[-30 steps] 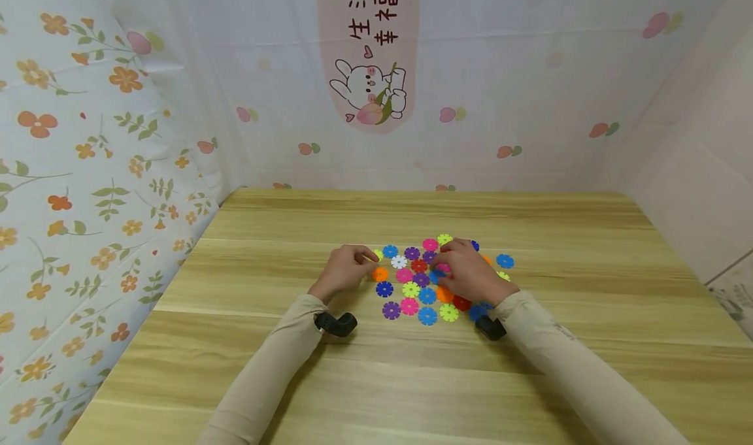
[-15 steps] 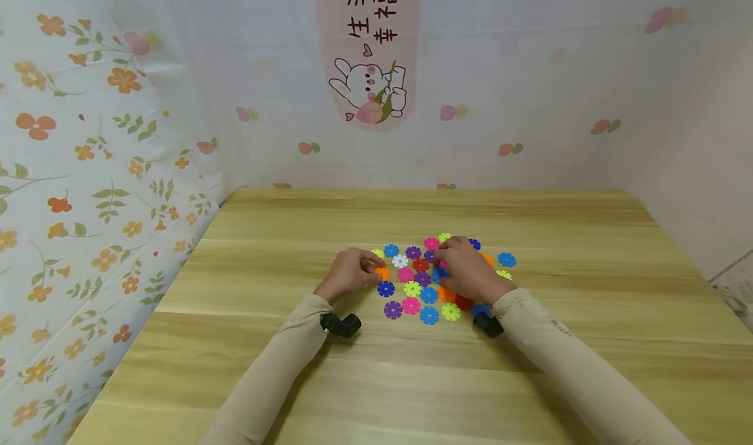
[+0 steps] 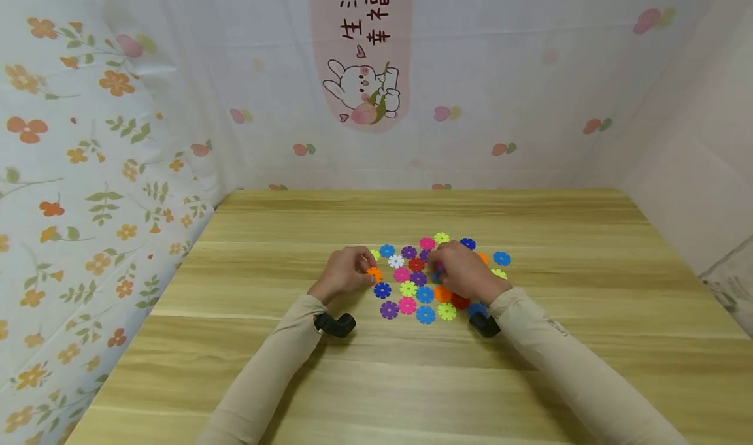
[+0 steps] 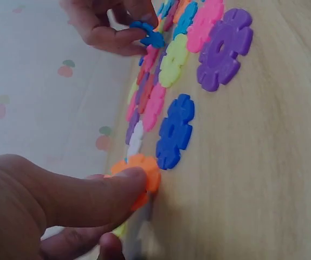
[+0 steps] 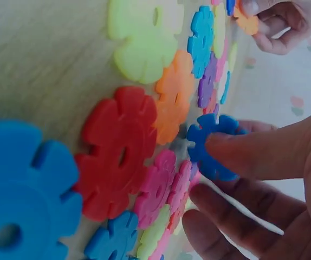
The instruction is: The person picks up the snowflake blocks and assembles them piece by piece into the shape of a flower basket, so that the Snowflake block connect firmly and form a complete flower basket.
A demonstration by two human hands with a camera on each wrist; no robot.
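Note:
My left hand [image 3: 344,275] is at the left side of a spread of colourful flower-shaped plastic discs. Between thumb and fingers it pinches an orange disc [image 4: 152,176], tilted up off the table. A dark blue disc [image 4: 183,116] lies just beside it, and a purple disc [image 4: 232,46] lies farther along. Over the right part of the spread, my right hand [image 3: 467,272] pinches a blue disc [image 5: 198,149] by thumb and fingertips, raised on edge. Below that hand lie a red disc [image 5: 104,162], another orange disc [image 5: 172,103] and a yellow-green disc [image 5: 142,54].
Several more discs lie flat between the hands, among them a white disc [image 3: 396,261]. A light blue disc [image 3: 502,258] lies at the far right. The wooden table [image 3: 376,379] meets a patterned cloth [image 3: 253,131] at the back and left.
My left fingers have come down onto the orange disc and now pinch and tilt it. The right hand stays over the same area, its fingers drawn in around the blue disc.

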